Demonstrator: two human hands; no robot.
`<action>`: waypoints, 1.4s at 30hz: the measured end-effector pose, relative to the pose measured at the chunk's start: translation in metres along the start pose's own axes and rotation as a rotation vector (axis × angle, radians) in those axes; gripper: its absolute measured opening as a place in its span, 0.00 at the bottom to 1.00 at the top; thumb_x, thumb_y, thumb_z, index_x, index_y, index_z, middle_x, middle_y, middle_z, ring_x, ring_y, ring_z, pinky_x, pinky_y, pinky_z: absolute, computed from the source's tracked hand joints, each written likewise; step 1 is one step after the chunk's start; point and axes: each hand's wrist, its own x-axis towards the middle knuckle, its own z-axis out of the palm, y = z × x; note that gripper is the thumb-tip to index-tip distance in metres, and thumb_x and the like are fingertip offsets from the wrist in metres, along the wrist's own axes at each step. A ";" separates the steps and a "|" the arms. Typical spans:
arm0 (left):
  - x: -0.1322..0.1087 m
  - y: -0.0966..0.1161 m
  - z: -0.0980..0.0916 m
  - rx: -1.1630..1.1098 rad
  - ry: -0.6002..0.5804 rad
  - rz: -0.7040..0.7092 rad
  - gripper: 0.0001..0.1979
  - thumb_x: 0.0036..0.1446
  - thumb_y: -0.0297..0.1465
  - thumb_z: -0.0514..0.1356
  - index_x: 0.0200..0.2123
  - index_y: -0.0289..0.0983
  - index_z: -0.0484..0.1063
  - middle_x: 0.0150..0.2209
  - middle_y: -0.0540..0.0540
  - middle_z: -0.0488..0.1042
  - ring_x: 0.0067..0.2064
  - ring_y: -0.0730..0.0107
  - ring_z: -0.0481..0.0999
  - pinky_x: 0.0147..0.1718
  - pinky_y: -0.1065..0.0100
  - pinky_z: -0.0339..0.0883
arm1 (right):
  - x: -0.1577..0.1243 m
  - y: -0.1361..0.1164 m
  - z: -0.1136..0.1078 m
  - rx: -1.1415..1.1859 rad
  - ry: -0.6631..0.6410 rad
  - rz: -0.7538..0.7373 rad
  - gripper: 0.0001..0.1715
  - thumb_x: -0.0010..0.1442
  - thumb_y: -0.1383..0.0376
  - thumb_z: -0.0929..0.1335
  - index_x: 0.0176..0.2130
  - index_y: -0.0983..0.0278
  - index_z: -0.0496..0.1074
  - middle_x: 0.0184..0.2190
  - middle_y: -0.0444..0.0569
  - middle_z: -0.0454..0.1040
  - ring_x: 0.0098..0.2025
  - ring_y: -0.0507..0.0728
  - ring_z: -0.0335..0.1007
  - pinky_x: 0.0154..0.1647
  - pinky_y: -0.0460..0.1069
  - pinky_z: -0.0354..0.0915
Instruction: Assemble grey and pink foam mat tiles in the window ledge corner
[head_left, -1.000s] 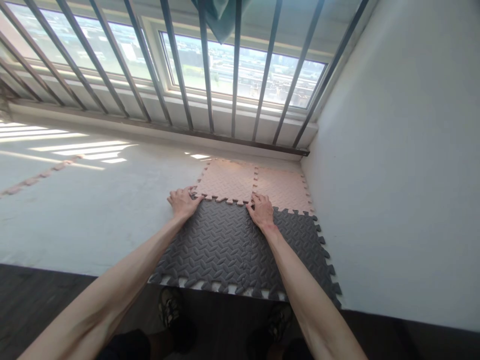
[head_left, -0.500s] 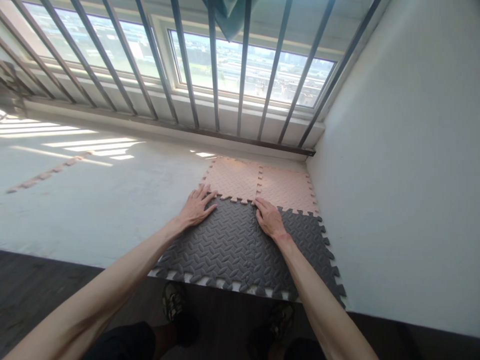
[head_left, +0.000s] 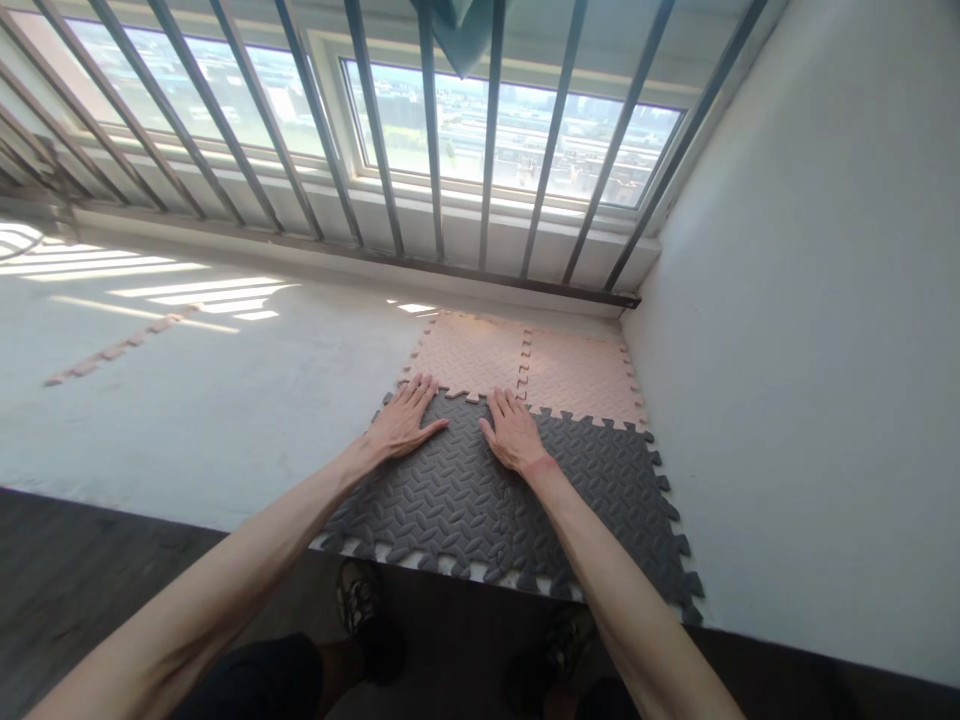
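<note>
My left hand (head_left: 403,422) lies flat with spread fingers on the upper left part of a dark grey foam mat (head_left: 442,490), its fingertips at the seam with a pink mat (head_left: 476,350). To its right, my right hand (head_left: 513,430) rests palm down at the same seam, fingers stretched out and thumb apart. Neither hand holds anything. A second grey mat (head_left: 600,480) joins the first on the right, and another pink mat (head_left: 581,370) lies behind it. Toothed edges link the mats.
Behind the white ledge (head_left: 225,430) runs a metal railing (head_left: 390,255) before windows. A white wall (head_left: 810,350) borders the mats on the right. On the left lies a thin pink toothed strip (head_left: 124,345). My shoes (head_left: 358,600) are below the ledge's front edge.
My right hand has shifted left along the seam and its fingers have straightened out flat. My left hand has moved slightly right. The view has shifted a little.
</note>
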 end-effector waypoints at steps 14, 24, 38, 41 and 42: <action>-0.006 0.005 0.002 -0.039 0.051 0.011 0.53 0.68 0.63 0.48 0.80 0.30 0.46 0.82 0.34 0.45 0.84 0.51 0.37 0.81 0.49 0.37 | 0.010 -0.034 0.023 0.040 0.015 0.068 0.45 0.76 0.47 0.55 0.78 0.72 0.51 0.82 0.62 0.49 0.84 0.68 0.42 0.84 0.66 0.42; -0.013 0.010 -0.003 -0.024 0.073 -0.026 0.51 0.66 0.63 0.51 0.79 0.33 0.53 0.81 0.34 0.50 0.83 0.48 0.47 0.81 0.50 0.43 | 0.022 -0.049 0.029 0.000 0.003 0.092 0.50 0.73 0.45 0.57 0.76 0.79 0.54 0.81 0.71 0.48 0.83 0.80 0.43 0.81 0.75 0.42; -0.016 0.009 0.000 -0.051 0.077 -0.016 0.44 0.68 0.60 0.53 0.80 0.48 0.52 0.83 0.44 0.47 0.84 0.45 0.38 0.81 0.42 0.37 | 0.034 0.019 0.030 0.031 0.101 0.171 0.62 0.70 0.35 0.57 0.78 0.80 0.44 0.83 0.71 0.37 0.86 0.70 0.28 0.85 0.66 0.35; -0.016 0.008 0.000 -0.059 0.090 -0.019 0.43 0.68 0.59 0.53 0.80 0.49 0.52 0.82 0.46 0.50 0.84 0.47 0.39 0.81 0.44 0.38 | 0.055 0.026 0.035 0.033 0.124 0.229 0.63 0.71 0.35 0.55 0.77 0.84 0.43 0.82 0.74 0.37 0.86 0.71 0.28 0.85 0.66 0.35; -0.016 0.008 0.001 -0.061 0.095 -0.021 0.43 0.68 0.59 0.54 0.80 0.49 0.53 0.82 0.46 0.50 0.84 0.47 0.39 0.81 0.44 0.38 | 0.064 0.029 0.035 0.031 0.129 0.246 0.63 0.71 0.35 0.55 0.77 0.85 0.42 0.82 0.75 0.37 0.86 0.71 0.28 0.85 0.66 0.35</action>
